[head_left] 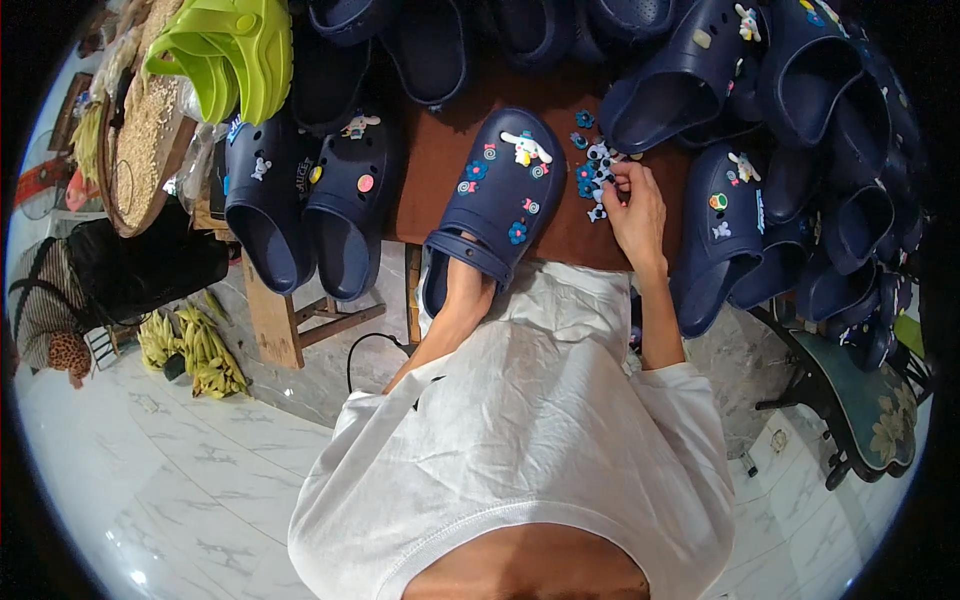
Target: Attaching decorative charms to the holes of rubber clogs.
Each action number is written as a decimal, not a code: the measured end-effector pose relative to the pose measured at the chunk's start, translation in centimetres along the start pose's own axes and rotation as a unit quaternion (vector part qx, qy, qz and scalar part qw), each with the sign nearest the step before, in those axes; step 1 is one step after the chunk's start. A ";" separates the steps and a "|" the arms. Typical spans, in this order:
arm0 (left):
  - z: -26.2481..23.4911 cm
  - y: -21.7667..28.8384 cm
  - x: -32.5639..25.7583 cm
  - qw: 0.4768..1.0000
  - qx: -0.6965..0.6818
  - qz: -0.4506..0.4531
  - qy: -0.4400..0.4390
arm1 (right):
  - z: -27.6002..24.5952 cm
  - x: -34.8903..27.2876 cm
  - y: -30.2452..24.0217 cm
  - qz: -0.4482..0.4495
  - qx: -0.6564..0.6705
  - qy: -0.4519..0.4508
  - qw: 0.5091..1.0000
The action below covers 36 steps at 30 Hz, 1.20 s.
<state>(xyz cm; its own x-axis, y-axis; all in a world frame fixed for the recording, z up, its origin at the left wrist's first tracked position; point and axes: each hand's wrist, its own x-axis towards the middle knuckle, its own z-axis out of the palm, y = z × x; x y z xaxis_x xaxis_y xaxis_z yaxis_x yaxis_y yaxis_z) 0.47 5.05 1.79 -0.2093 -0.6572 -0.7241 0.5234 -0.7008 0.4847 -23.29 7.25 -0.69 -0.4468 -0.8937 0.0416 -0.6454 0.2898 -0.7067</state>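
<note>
A navy clog [498, 190] lies on the brown table [440, 170] right in front of me, with several small charms pinned on its top. My left hand [466, 285] is tucked inside the clog's heel opening and holds it; only the wrist shows. My right hand [635, 205] rests on the table to the clog's right, fingers pinching at a small heap of loose charms [595, 165], blue, white and black. Whether a charm is between the fingers I cannot tell.
Many navy clogs [790, 90] are piled at the back and right. Two decorated navy clogs [310, 200] sit at the left, with lime green clogs [235, 50] behind them. A round woven tray [140, 140], bananas [205, 350] on the marble floor and a dark chair [860, 400] surround the table.
</note>
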 end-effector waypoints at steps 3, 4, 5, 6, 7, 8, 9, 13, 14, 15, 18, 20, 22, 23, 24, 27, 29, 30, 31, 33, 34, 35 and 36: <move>-0.3 -0.2 0.3 1.000 -0.011 0.010 -0.011 | 0.1 0.0 0.1 -0.076 -0.068 0.016 0.995; -0.3 -0.2 0.3 1.000 -0.012 0.010 -0.010 | 0.1 0.0 0.1 -0.076 -0.069 0.015 0.995; -0.1 -0.1 0.2 1.000 -0.014 0.005 -0.015 | 0.0 0.0 0.2 -0.081 -0.066 0.012 0.994; -0.1 0.0 0.2 1.000 -0.015 -0.001 -0.020 | 0.0 -0.1 0.3 -0.085 -0.063 0.008 0.994; -0.2 -0.1 0.2 1.000 -0.016 -0.003 -0.019 | -0.1 -0.2 0.2 -0.084 -0.064 0.007 0.994; -0.4 -0.2 0.3 1.000 -0.009 -0.002 -0.011 | -0.3 -0.1 -0.2 -0.058 -0.030 0.008 0.998; -0.5 -0.2 0.3 1.000 -0.002 -0.001 -0.003 | -0.5 -0.2 -0.3 -0.032 0.005 0.008 0.999; -0.5 -0.2 0.3 1.000 0.000 0.006 -0.019 | -0.5 -0.1 0.3 -0.018 0.002 0.002 1.000; -0.3 0.0 0.1 1.000 0.007 0.003 -0.007 | -0.6 0.0 0.4 -0.021 -0.026 -0.015 0.999; -0.1 0.1 0.0 1.000 0.014 0.000 0.005 | -0.7 0.2 0.5 -0.025 -0.053 -0.031 0.998; -0.6 -0.2 0.3 1.000 0.005 0.006 0.002 | -0.8 0.4 0.5 0.001 -0.015 -0.047 0.999; -1.0 -0.4 0.7 1.000 0.005 0.005 -0.005 | -1.0 0.4 0.4 0.003 0.014 -0.044 0.999; -1.2 -0.4 0.8 1.000 0.006 0.007 -0.009 | -1.3 0.2 0.4 0.006 0.036 -0.030 0.999; -1.0 -0.2 0.6 1.000 0.010 -0.002 -0.001 | -1.5 0.1 0.3 0.005 0.039 -0.033 0.999; -0.9 -0.1 0.4 1.000 0.014 -0.010 0.009 | -1.9 -0.1 0.1 0.000 0.035 -0.020 0.999; -0.5 0.0 0.2 1.000 0.018 0.005 -0.005 | -2.1 -1.1 -1.1 0.012 0.094 -0.026 0.995; -0.4 0.1 -0.1 1.000 0.014 0.011 0.002 | -1.8 -1.9 -3.1 0.024 0.197 -0.068 0.978; -0.3 0.0 -0.1 1.000 0.010 0.010 0.001 | -1.1 -2.4 -3.6 0.005 0.204 -0.069 0.977; -0.3 0.0 0.0 1.000 0.011 0.008 0.000 | -0.7 -2.8 -4.6 -0.014 0.217 -0.090 0.972; -0.6 0.1 0.1 1.000 0.023 -0.001 -0.021 | 0.2 -3.2 -6.2 -0.033 0.232 -0.112 0.966; -0.6 0.0 0.2 1.000 0.023 -0.001 -0.020 | 0.8 -3.4 -6.6 -0.033 0.246 -0.121 0.961; -0.8 -0.1 0.2 0.999 0.017 0.004 -0.033 | 1.2 -3.5 -6.8 -0.034 0.260 -0.131 0.956; -0.8 -0.2 0.3 0.999 0.011 0.008 -0.046 | 1.5 -3.6 -6.8 -0.034 0.261 -0.131 0.956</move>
<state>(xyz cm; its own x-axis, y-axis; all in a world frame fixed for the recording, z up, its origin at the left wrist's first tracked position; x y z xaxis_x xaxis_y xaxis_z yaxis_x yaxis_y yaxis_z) 1.00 5.24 1.10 -0.2758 -0.6902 -0.6691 0.5091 -0.6953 0.5074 -16.39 7.96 2.89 -0.1995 -0.9794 -0.0307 -0.2402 0.0792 -0.9675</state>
